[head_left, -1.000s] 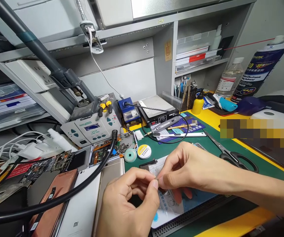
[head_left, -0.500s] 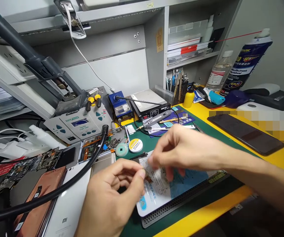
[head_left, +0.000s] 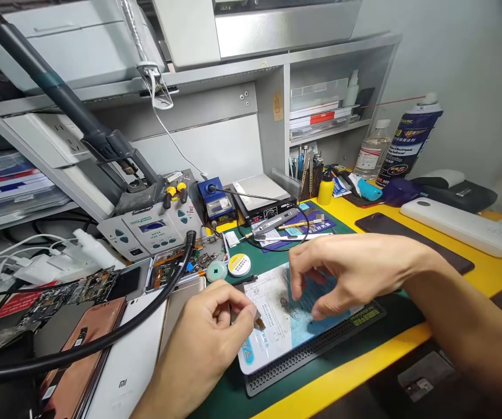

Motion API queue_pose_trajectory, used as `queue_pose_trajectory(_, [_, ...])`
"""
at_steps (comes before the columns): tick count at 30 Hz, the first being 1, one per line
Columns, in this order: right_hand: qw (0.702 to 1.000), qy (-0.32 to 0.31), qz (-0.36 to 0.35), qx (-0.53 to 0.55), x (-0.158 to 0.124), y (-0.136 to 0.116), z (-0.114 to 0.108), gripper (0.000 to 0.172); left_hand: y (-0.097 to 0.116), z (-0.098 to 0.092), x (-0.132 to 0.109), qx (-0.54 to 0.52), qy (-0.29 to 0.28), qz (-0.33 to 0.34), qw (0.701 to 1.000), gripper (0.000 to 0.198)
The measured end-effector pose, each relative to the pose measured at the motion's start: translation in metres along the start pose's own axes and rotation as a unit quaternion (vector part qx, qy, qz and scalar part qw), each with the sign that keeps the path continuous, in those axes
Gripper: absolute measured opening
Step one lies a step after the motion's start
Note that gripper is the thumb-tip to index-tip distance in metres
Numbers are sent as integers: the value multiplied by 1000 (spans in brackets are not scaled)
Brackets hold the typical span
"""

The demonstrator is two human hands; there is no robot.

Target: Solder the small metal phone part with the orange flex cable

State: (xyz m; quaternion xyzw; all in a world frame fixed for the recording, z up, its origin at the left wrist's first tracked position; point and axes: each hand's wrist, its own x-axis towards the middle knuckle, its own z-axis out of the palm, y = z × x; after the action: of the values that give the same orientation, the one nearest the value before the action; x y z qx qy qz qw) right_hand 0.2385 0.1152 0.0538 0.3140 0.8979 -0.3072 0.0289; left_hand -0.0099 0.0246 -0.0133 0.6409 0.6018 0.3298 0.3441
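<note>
My left hand is closed in a pinch on a small dark part with a brownish tip, held just above the left edge of a white and blue printed mat. My right hand hovers over the middle of that mat, fingers bent and apart, fingertips pointing down, with nothing visible in them. The mat lies on a black ribbed tray on the green work mat.
Opened phones and circuit boards lie at the left under a thick black hose. A rework station, solder tins, soldering iron, bottles, a spray can and a dark phone stand behind.
My hands have come apart: the right one let go of the small part and moved right over the mat. The left keeps the part pinched. The camera view shifted.
</note>
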Motion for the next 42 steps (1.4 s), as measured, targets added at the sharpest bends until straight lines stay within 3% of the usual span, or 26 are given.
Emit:
queue_pose_trajectory(6, [1000, -14, -27, -9, 6, 1, 9, 21, 6, 2, -2, 56, 17, 6, 998, 27])
queue_pose_trajectory(12, [997, -38, -45, 54, 8, 5, 12, 10, 6, 2, -4, 66, 47, 46, 996, 22])
queue_pose_trajectory(16, [984, -37, -43, 169, 6, 4, 11, 5, 5, 0, -9, 73, 72, 143, 984, 10])
queue_pose_trajectory(20, [932, 5, -19, 361, 12, 0, 17, 15, 8, 0, -15, 26, 66, 191, 979, 17])
queue_pose_trajectory(26, [833, 42, 18, 551, 32, -6, 36, 22, 16, 12, -17, -194, 31, 78, 977, 26])
queue_pose_trajectory(30, [794, 50, 25, 606, 37, -11, 44, 26, 19, 14, -15, -252, 35, 37, 966, 29])
queue_pose_trajectory(38, [776, 72, 30, 626, 37, -16, 48, 27, 10, 9, -9, -268, 55, 17, 962, 35])
queue_pose_trajectory(42, [776, 77, 25, 626, 37, -16, 50, 24, 10, 9, -9, -279, 32, 2, 960, 37])
